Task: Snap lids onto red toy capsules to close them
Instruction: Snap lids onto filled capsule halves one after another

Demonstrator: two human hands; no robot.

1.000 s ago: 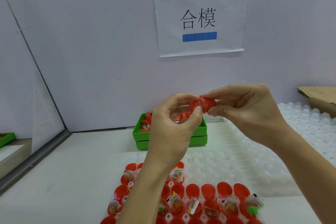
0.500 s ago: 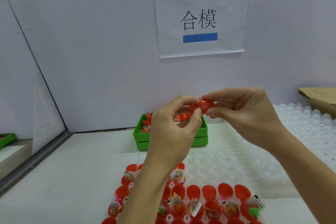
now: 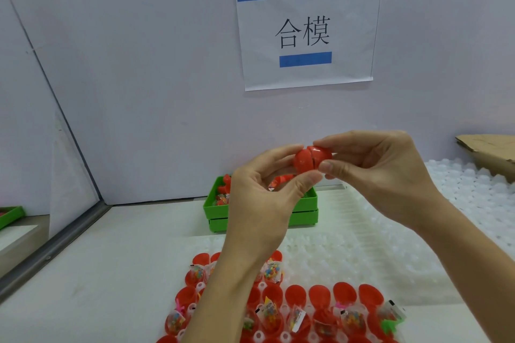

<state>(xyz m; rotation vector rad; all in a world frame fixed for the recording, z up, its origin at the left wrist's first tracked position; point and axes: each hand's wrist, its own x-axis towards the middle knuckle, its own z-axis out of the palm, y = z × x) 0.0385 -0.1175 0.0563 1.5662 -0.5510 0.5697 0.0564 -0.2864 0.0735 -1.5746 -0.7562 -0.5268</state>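
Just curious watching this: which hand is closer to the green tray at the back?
Left. The left hand overlaps the green tray in view, seemingly above and before it; the right hand is off to its right.

Both forearms rise from the near edge and meet mid-scene; the left hand (image 3: 262, 203) and right hand (image 3: 381, 172) pinch, curled fingertips almost touching.

Factory assembly station, white partition walls, taped paper sign (image 3: 308, 30) upper centre, green bins (image 3: 262, 209) mid-frame, rows of red capsule halves (image 3: 320, 294) in white trays (image 3: 362, 253) below
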